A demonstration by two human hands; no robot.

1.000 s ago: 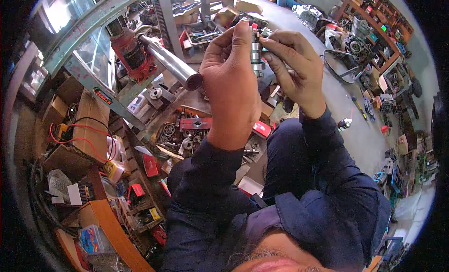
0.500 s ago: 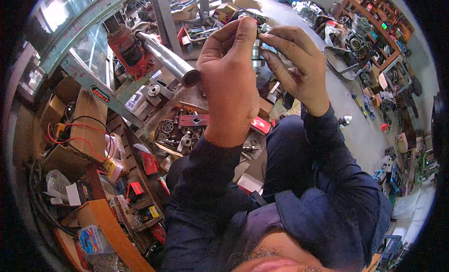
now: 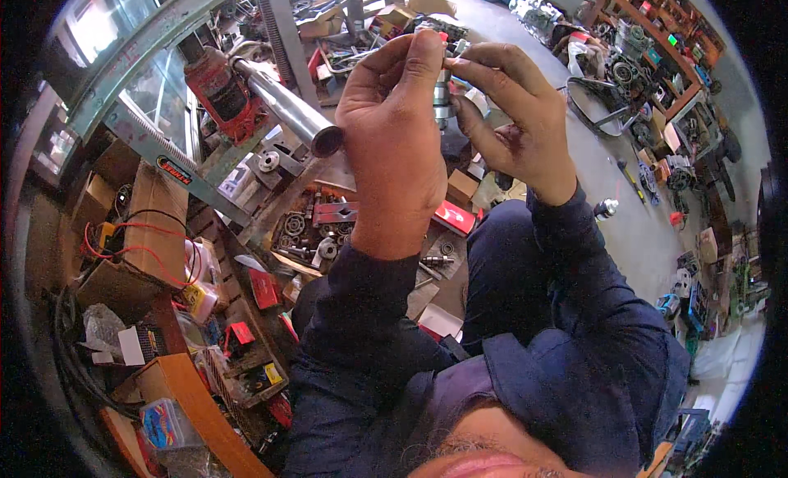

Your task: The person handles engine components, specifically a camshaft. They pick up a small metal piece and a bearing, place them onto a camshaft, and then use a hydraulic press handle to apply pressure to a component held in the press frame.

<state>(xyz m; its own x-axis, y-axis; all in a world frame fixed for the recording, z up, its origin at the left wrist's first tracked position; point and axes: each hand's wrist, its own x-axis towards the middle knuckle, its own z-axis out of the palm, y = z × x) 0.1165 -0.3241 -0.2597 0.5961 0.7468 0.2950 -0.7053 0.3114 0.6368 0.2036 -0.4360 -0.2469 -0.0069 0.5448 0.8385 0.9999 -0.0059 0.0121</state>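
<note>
Raised in front of me is a short, shiny stepped metal shaft [image 3: 442, 107] with ring-like collars, held upright. My left hand [image 3: 396, 129] is closed around it, thumb pointing up, and covers much of its near side. From the right, my right hand [image 3: 521, 108] reaches in with bent fingers. Its index fingertip meets the shaft's upper part and its thumb lies along the lower side. What exactly its fingertips pinch is partly hidden. A bit of red shows at the shaft's top, beside my left thumb.
A green press frame [image 3: 156, 141] with a red bottle jack [image 3: 223, 96] stands left. A steel tube [image 3: 287, 107] ends beside my left wrist. Metal parts and a red box [image 3: 454, 218] lie below my hands. Cardboard boxes [image 3: 152, 232] are left; a similar shiny part [image 3: 606, 209] lies on the floor right.
Both hands and the shaft have shifted slightly left in the picture. My right fingers have changed position a little against the shaft; the left grip looks the same.
</note>
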